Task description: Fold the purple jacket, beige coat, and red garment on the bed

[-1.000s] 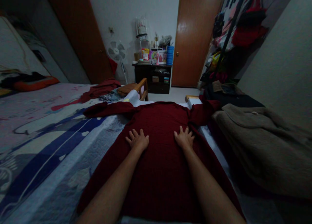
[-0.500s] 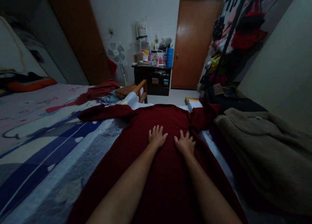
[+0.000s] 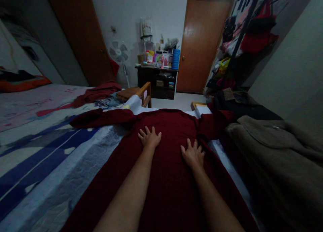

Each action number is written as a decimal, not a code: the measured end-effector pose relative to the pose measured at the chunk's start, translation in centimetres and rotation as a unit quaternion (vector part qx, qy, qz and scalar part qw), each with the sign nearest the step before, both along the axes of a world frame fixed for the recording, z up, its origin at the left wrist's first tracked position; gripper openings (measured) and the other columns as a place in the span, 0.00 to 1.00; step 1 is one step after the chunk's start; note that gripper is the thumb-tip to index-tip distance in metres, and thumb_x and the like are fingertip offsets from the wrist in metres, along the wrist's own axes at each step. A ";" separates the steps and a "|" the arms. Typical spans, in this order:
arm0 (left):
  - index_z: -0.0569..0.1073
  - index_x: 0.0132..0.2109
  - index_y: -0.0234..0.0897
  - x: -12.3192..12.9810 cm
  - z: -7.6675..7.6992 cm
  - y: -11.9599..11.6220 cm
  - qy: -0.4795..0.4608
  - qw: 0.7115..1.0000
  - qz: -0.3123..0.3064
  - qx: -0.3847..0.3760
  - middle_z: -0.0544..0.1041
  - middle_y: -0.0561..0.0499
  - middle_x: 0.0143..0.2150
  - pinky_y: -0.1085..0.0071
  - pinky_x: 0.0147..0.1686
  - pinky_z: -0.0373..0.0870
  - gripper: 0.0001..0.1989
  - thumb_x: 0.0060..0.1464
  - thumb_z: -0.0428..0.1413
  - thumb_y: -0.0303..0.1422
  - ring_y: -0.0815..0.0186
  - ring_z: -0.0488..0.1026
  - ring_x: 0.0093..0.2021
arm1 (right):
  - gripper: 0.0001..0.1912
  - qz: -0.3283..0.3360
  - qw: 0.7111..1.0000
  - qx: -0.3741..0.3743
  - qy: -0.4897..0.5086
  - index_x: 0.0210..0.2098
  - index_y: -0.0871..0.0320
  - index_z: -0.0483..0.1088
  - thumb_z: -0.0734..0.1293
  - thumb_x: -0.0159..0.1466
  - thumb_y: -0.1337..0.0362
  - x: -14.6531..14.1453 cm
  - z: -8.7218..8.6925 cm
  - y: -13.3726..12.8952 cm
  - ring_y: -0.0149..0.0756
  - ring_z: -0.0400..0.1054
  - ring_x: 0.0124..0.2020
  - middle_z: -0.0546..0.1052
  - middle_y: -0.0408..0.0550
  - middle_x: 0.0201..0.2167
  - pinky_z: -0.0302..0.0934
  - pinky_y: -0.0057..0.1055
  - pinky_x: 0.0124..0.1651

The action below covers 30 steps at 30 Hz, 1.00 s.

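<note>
A dark red long-sleeved garment (image 3: 169,178) lies spread over the bed, its neck end away from me. One sleeve reaches out to the left across the bedding, and the other is bunched at the right. My left hand (image 3: 150,137) rests flat on the upper left of the garment with its fingers spread. Palm down on the upper right, near the sleeve seam, is my right hand (image 3: 193,153), fingers also apart. Neither hand grips the cloth.
A brown coat (image 3: 275,141) and a dark jacket (image 3: 244,104) lie on the right. Patterned bedding (image 3: 50,151) covers the left side, with a reddish cloth (image 3: 97,93) on it. Beyond the wooden bed rail (image 3: 144,90) stand a fan (image 3: 119,53) and a dark cabinet (image 3: 151,84).
My left hand has slid left across the garment, so the hands are farther apart. My right hand stays near the same spot, slightly lower in view.
</note>
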State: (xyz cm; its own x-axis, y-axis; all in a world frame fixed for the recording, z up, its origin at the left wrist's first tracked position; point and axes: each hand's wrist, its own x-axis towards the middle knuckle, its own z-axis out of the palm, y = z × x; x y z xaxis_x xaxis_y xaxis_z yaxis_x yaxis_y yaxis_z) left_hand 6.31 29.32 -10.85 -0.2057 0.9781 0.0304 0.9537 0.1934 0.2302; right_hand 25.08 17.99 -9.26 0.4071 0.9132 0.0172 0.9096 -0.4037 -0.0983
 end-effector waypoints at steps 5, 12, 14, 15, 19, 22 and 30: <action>0.61 0.67 0.42 -0.1 0.0 -0.3 0.006 1.000 -0.016 0.020 0.53 0.38 0.71 0.40 0.64 0.41 0.35 0.57 0.45 0.54 0.37 0.44 0.70 | 0.34 0.024 1.000 -0.003 -0.003 0.68 0.54 0.54 0.54 0.68 0.46 0.4 -0.9 0.3 0.60 0.48 0.66 0.49 0.60 0.70 0.50 0.57 0.58; 0.62 0.66 0.40 0.0 0.6 -0.6 0.012 0.999 -0.030 0.027 0.55 0.35 0.70 0.40 0.64 0.40 0.34 0.58 0.47 0.52 0.36 0.46 0.69 | 0.30 0.095 0.995 -0.033 0.003 0.67 0.60 0.56 0.57 0.68 0.55 1.2 -0.9 1.4 0.50 0.42 0.70 0.52 0.53 0.70 0.39 0.49 0.67; 0.63 0.65 0.39 0.1 0.5 -0.5 0.011 0.999 -0.034 0.032 0.55 0.35 0.70 0.39 0.64 0.40 0.33 0.58 0.49 0.51 0.36 0.45 0.69 | 0.30 0.114 0.992 -0.041 0.015 0.66 0.61 0.57 0.59 0.66 0.58 0.6 0.1 2.5 0.50 0.42 0.70 0.52 0.54 0.70 0.37 0.49 0.67; 0.63 0.65 0.39 0.1 0.4 -0.3 0.012 0.998 -0.044 0.039 0.55 0.36 0.70 0.39 0.64 0.41 0.32 0.59 0.49 0.49 0.37 0.44 0.70 | 0.31 0.134 0.990 -0.041 0.024 0.66 0.61 0.57 0.60 0.65 0.59 0.0 0.6 3.2 0.49 0.41 0.70 0.52 0.53 0.70 0.36 0.48 0.68; 0.62 0.66 0.41 0.0 0.0 0.3 0.007 0.984 -0.166 0.068 0.55 0.47 0.71 0.51 0.68 0.42 0.25 0.63 0.45 0.35 0.55 0.44 0.72 | 0.30 0.249 0.963 -0.025 0.101 0.69 0.58 0.50 0.55 0.68 0.61 -3.4 1.7 6.5 0.40 0.38 0.71 0.48 0.49 0.71 0.35 0.43 0.69; 0.61 0.66 0.42 -0.1 -0.3 0.7 -0.008 0.972 -0.231 0.041 0.58 0.52 0.70 0.60 0.68 0.46 0.24 0.65 0.41 0.32 0.63 0.49 0.71 | 0.30 0.297 0.946 -0.030 0.129 0.70 0.58 0.48 0.53 0.69 0.60 -5.1 1.1 8.4 0.38 0.38 0.71 0.48 0.47 0.72 0.34 0.42 0.69; 0.58 0.68 0.42 0.2 -0.8 0.8 0.012 0.974 -0.225 0.027 0.55 0.50 0.71 0.55 0.68 0.45 0.27 0.65 0.41 0.43 0.56 0.47 0.71 | 0.32 0.206 0.975 -0.030 0.074 0.68 0.51 0.52 0.52 0.69 0.46 -1.2 -0.3 9.8 0.47 0.37 0.71 0.47 0.47 0.72 0.32 0.53 0.68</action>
